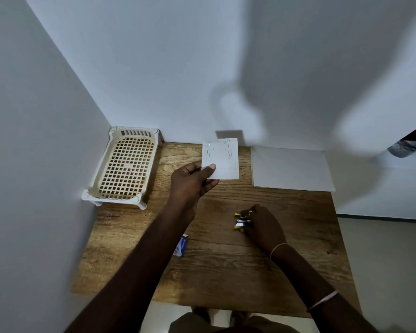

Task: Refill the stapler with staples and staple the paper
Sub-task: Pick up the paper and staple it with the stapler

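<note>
My left hand (192, 180) pinches the lower left corner of a small white paper slip (222, 158) marked with rows of dark lines, holding it up above the back of the wooden table (214, 267). My right hand (262, 224) lies on the table right of centre, its fingers curled round a small yellow and black stapler (240, 221) whose metal front sticks out to the left. A blue and white staple box (181, 245) lies on the table, partly hidden by my left forearm.
A cream plastic basket tray (124, 167) on short legs stands in the back left corner against the walls. A stack of white sheets (291, 168) lies at the back right. The table's right edge drops to the floor.
</note>
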A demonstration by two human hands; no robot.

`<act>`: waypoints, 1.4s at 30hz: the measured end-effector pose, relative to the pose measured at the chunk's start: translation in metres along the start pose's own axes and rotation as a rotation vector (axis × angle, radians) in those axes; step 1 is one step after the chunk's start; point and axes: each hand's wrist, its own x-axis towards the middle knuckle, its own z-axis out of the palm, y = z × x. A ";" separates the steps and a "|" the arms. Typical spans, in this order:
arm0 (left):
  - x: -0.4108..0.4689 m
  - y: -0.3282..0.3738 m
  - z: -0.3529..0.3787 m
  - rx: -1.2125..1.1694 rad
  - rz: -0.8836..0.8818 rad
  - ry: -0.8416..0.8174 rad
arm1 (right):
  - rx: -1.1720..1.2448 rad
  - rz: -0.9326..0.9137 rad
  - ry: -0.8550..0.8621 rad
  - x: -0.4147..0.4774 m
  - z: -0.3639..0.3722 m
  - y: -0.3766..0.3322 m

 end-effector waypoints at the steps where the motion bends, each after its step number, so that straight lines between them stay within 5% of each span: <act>1: 0.000 0.000 0.000 -0.001 -0.003 0.002 | -0.013 -0.007 0.008 0.001 0.001 0.000; 7: -0.002 0.002 0.004 -0.004 -0.002 0.006 | -0.008 0.021 -0.002 0.005 0.002 -0.001; 16: -0.003 0.003 0.008 -0.016 0.012 0.035 | 1.047 0.330 0.015 -0.009 -0.031 -0.039; 21: -0.002 0.004 0.011 -0.012 0.029 0.065 | 1.324 0.311 -0.049 -0.015 -0.062 -0.068; 42: -0.007 0.013 0.021 0.050 0.135 0.059 | 1.483 0.205 0.026 -0.015 -0.118 -0.112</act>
